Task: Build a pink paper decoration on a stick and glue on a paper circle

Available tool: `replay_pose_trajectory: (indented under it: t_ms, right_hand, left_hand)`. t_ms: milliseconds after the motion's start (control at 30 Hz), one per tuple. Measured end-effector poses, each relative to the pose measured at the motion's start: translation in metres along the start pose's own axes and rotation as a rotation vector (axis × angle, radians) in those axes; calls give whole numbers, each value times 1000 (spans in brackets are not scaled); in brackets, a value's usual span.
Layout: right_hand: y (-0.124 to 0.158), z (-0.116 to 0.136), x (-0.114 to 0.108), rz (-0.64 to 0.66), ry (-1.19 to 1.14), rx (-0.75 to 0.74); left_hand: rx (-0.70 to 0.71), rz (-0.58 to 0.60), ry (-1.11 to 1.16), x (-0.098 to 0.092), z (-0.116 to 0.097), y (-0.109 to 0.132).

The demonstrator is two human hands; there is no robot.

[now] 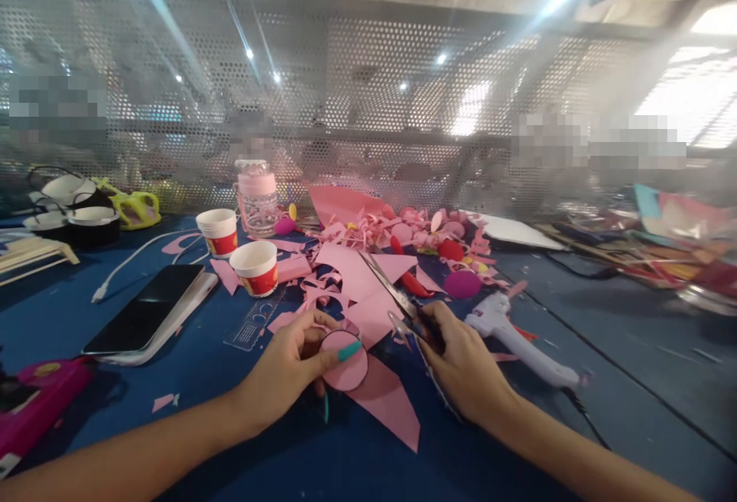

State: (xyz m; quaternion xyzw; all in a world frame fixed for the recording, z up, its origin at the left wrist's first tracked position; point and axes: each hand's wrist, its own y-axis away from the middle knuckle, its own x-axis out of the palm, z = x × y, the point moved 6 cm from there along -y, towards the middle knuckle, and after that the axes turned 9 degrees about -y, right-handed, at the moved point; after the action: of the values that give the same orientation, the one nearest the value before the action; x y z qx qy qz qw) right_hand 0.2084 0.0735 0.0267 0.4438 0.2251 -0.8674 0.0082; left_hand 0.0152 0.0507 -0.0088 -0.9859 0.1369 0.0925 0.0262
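Observation:
Between the thumb and fingers of my left hand (pixel 296 364) is a pink paper circle (pixel 352 371) with a dark outline. A pointed strip of pink paper (pixel 391 404) hangs to its lower right; whether it is joined to the circle I cannot tell. My right hand (pixel 461 360) is closed around the handles of a pair of scissors (pixel 397 291), whose blades are apart and point up and left, away from the circle. Larger pink paper pieces (pixel 368 272) lie just beyond both hands, partly under the blades.
Pink scraps (pixel 403 226) are heaped at the back. A white glue gun (pixel 521 341) lies right of my right hand. Paper cups (pixel 254 270), a clear bottle (pixel 257 199) and a phone (pixel 150 306) stand or lie to the left. A perforated metal screen (pixel 391 95) closes off the far side.

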Motion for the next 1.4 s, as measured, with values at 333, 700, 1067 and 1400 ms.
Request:
replay_pose_trajectory:
  t_ms: [333,700,1067,1400]
  right_hand:
    - [-8,-13,6,-53,-39,78]
    - [-6,-16,3,-91,-124,91]
    - [-7,-15,1,-135,-119,39]
    - [-7,-17,2,-113,-138,71]
  left_hand:
    - [74,-28,-12,-2,-3,2]
    - [199,-227,138,-18,-12,0]
    - [133,-212,192,-15,-12,1]
    - [164,-217,236,-17,-12,1]
